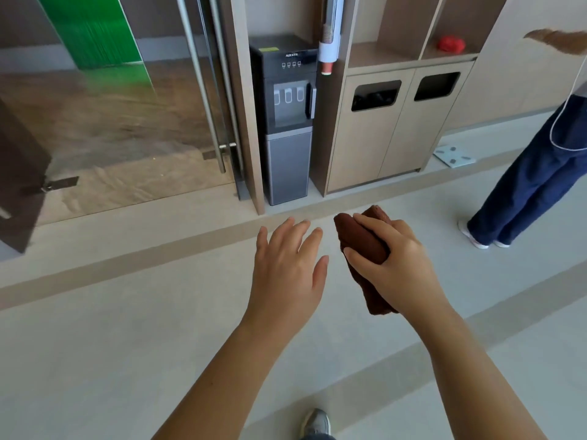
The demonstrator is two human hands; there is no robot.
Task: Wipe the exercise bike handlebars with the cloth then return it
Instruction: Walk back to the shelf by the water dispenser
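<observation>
Cloth (362,246): dark brown, bunched, in right hand (394,262), held over floor (127,344) near water dispenser (287,122). Right hand wrapped round its middle, ends drooping. Left hand (286,265) spread wide, holding nothing, just left of cloth. Judged light, soft, limp, not slippery; mid-bundle hold suits. Exercise bike not in view.

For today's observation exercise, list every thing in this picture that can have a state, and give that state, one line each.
Cloth: bunched up, gripped in the right hand.
Right hand: closed around the cloth.
Left hand: open, fingers spread, holding nothing.
Glass door: closed.
Water dispenser: upright, no cup under the taps.
Left bin opening: dark bag visible inside.
Right bin opening: contents cannot be seen.
Cabinet doors: shut.
</observation>
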